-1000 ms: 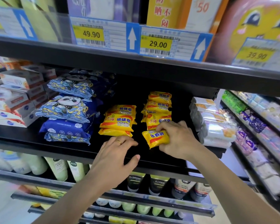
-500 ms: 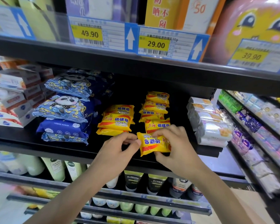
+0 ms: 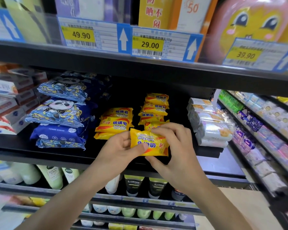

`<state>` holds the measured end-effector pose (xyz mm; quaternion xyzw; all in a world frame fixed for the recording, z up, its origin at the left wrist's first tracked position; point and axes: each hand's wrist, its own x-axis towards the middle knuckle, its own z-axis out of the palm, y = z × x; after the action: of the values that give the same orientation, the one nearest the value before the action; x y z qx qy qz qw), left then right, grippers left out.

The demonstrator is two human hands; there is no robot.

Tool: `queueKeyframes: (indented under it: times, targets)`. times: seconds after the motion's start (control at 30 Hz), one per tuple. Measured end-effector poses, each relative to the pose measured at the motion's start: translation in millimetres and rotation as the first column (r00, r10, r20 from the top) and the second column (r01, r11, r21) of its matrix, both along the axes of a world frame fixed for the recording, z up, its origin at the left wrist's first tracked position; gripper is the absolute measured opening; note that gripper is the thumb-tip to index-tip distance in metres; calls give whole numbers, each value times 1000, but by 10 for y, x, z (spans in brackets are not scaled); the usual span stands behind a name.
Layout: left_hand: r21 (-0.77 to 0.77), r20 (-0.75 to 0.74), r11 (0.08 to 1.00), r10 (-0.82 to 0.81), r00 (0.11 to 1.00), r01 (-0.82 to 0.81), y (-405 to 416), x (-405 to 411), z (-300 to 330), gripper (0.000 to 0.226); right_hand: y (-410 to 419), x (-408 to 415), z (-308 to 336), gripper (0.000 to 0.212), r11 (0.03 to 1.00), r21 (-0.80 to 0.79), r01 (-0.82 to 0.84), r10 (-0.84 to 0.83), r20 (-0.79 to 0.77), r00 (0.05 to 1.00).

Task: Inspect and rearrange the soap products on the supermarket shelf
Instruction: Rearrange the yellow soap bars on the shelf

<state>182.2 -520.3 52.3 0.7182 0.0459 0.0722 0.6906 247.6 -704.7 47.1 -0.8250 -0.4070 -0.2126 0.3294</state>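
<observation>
Supermarket aisle, toiletries section.
Black tiered shelves (image 3: 40,156) carry stacked yellow soap packets (image 3: 114,124), blue panda-print packs (image 3: 56,113) and bottles (image 3: 51,178); the upper shelf edge bears barcoded price labels (image 3: 90,34) marked 49.90, 29.00, 39.90.

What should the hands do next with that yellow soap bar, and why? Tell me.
Probably turn the yellow soap bar right way up: both the left hand and right hand hold it off the shelf, and its print reads upside down, unlike the left yellow stack.
</observation>
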Motion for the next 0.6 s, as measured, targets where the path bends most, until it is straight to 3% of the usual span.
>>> queueKeyframes:
  times: [0.17,0.3,0.37,0.43,0.6]
  targets:
    - [28,62,1000,13,998,-14,28,-32,-41,28,-87,-39,21,64,992,124,-20,42,-179,983]
    - [38,93,997,71,993,-74,52,-38,-63,30,-89,-78,70,48,950,279,142,-18,-406,914]
    - [51,108,996,65,992,-71,65,-44,-71,31,-78,-69,153,37,915,315,253,-7,-615,788]
    - [80,133,995,54,990,-65,81,-53,-77,31,-68,-36,237,38,895,298,331,49,-806,590]
    - [209,216,976,8,976,-55,85,-89,-60,32,-60,-13,349,69,932,211,296,170,-972,161]
